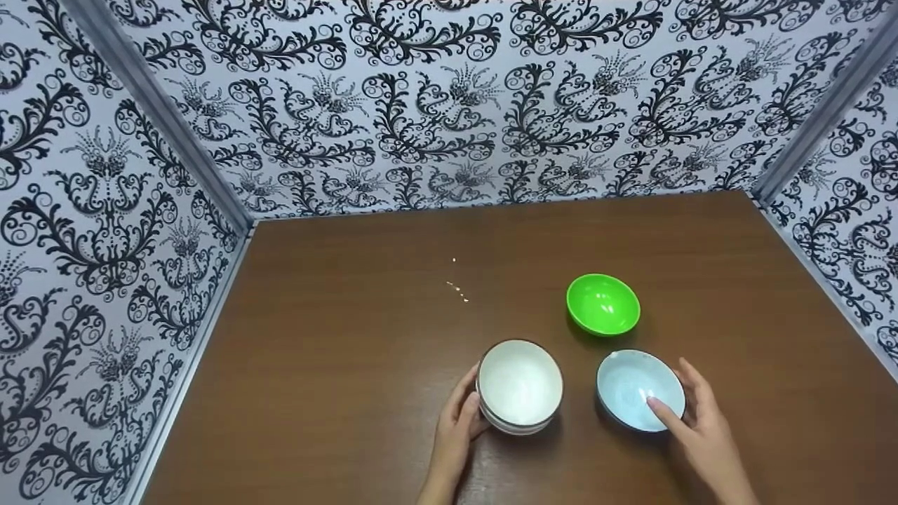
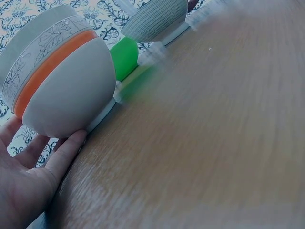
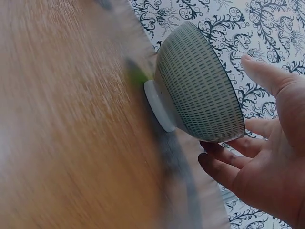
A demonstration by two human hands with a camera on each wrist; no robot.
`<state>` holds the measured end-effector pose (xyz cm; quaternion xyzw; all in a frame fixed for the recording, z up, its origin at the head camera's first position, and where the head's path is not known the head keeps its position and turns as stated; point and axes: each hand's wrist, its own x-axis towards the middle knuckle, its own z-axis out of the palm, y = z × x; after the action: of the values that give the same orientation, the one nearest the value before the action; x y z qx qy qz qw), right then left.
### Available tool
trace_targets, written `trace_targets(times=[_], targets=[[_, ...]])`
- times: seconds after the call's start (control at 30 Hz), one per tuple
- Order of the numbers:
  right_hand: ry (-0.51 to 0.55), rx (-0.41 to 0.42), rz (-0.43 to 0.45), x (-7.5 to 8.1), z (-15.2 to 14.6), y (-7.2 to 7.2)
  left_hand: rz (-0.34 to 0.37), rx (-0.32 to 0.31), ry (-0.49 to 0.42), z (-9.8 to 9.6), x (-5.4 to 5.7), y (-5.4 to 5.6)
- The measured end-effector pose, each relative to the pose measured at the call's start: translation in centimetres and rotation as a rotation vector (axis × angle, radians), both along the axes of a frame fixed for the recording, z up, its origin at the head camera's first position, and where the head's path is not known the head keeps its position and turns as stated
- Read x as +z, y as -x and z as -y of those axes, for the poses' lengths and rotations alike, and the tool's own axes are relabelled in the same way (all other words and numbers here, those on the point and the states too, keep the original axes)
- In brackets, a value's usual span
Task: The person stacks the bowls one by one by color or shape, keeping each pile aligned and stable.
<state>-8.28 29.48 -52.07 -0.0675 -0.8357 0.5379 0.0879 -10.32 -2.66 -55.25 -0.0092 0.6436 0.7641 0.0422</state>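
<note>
In the head view, my left hand (image 1: 459, 421) holds the side of a bowl stack (image 1: 520, 382), whose top bowl is white inside with a dark rim. The left wrist view shows the stack's outer walls (image 2: 71, 90): pale, then a leaf-patterned band, an orange band and plain white below. There the thumb lies low against the wall near the table. My right hand (image 1: 698, 421) is at a light blue bowl (image 1: 631, 386). In the right wrist view, its fingertips are at the dashed outer wall (image 3: 198, 86) beneath the rim, while the straight thumb stands off the rim.
A bright green bowl (image 1: 603, 305) stands behind the light blue one. The brown wooden table (image 1: 337, 337) is bordered by walls with black scroll patterns (image 1: 421, 105) at the back and both sides. Small light specks (image 1: 457, 287) show on the tabletop.
</note>
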Motion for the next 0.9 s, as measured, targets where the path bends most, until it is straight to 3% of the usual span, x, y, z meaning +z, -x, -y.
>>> trace_targets(times=[0.47,0.9], targets=[[0.047,0.021,0.026,-0.47,0.02,-0.2,-0.018,-0.005,-0.01,-0.04,-0.05,0.0],[-0.04,-0.01,0.074,-0.82,0.12,-0.41,0.009,-0.024,-0.055,-0.06,0.1,0.0]])
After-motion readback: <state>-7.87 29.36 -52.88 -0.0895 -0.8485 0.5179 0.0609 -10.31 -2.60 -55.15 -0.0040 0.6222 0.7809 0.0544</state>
